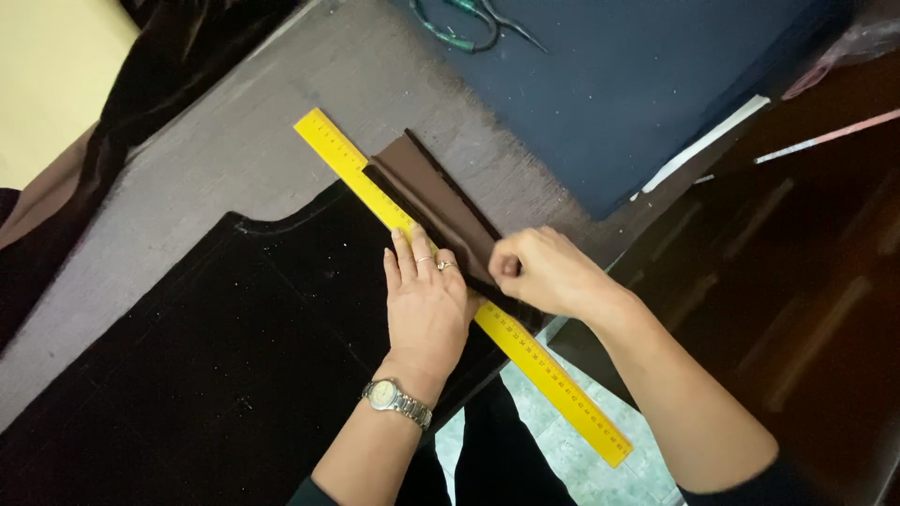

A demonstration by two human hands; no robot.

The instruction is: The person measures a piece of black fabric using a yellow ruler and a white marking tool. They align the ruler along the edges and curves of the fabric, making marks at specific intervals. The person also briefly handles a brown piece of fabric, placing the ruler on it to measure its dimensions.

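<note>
My left hand (427, 300) lies flat on a long yellow ruler (352, 167), fingers spread, pressing it onto black fabric (216, 347). A wristwatch sits on that wrist. The ruler runs diagonally from upper left to lower right, past the table edge. My right hand (544, 272) is closed with pinched fingers at the ruler's edge, over a brown folded fabric strip (436, 192). What the fingers pinch is too small to make out.
The grey table top (234, 131) carries a dark blue cloth (619, 84) at the back with green-handled scissors (464, 23) on it. Dark brown cloth (159, 66) hangs at the upper left. Tiled floor (553, 431) shows below the table edge.
</note>
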